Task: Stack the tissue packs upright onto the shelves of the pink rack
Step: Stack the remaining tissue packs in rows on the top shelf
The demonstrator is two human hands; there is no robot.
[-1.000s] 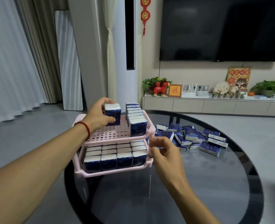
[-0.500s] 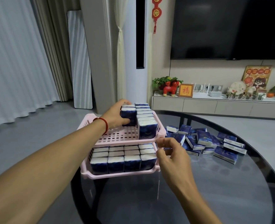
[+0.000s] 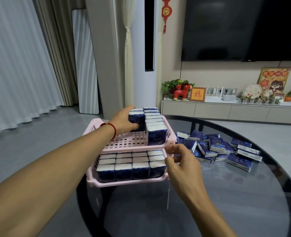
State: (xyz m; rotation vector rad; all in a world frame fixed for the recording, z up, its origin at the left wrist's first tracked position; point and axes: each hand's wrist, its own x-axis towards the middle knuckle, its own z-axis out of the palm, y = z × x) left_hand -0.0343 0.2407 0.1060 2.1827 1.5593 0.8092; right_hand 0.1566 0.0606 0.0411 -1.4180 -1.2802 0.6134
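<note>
A pink two-shelf rack point(image 3: 124, 144) stands at the left edge of the dark glass table. Its lower shelf is packed with upright blue-and-white tissue packs point(image 3: 131, 165). On the upper shelf a row of upright packs point(image 3: 154, 124) runs along the right side. My left hand point(image 3: 124, 121) grips one more tissue pack point(image 3: 137, 120) upright at the back of the upper shelf, beside that row. My right hand point(image 3: 180, 161) hovers by the rack's right side, fingers loosely curled and holding nothing. A loose pile of packs point(image 3: 216, 147) lies on the table to the right.
The round glass table point(image 3: 209, 202) fills the lower right. Behind it stands a low white TV cabinet point(image 3: 227, 108) with ornaments under a wall-mounted screen. A pillar and curtains rise on the left, over grey floor.
My left hand has carried the pack further back on the upper shelf, against the row. My right hand has shifted slightly beside the rack. The camera has moved closer.
</note>
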